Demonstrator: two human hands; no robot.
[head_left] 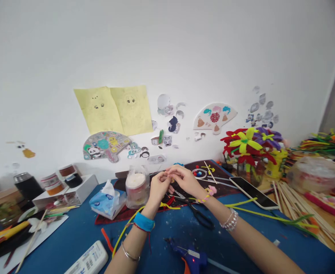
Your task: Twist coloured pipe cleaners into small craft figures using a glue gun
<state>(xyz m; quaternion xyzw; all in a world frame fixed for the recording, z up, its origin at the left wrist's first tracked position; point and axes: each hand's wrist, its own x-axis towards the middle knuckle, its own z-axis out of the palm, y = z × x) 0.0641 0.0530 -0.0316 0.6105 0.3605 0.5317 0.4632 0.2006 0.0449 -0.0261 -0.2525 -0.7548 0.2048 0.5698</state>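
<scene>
My left hand and my right hand meet above a dark mat, their fingertips pinching a small yellow craft piece that is mostly hidden by my fingers. Just below my hands lie black-handled scissors. A yellow pipe cleaner curves under my left wrist, and a longer green-yellow one stretches out to the right. A blue hot glue gun rests near the bottom edge, below both forearms.
A wrapped jar and a tissue pack stand left of my hands, with a phone to the right. Pipe-cleaner flowers stand in a vase by the wall. Wooden sticks lie at the right. Paper crafts cover the wall.
</scene>
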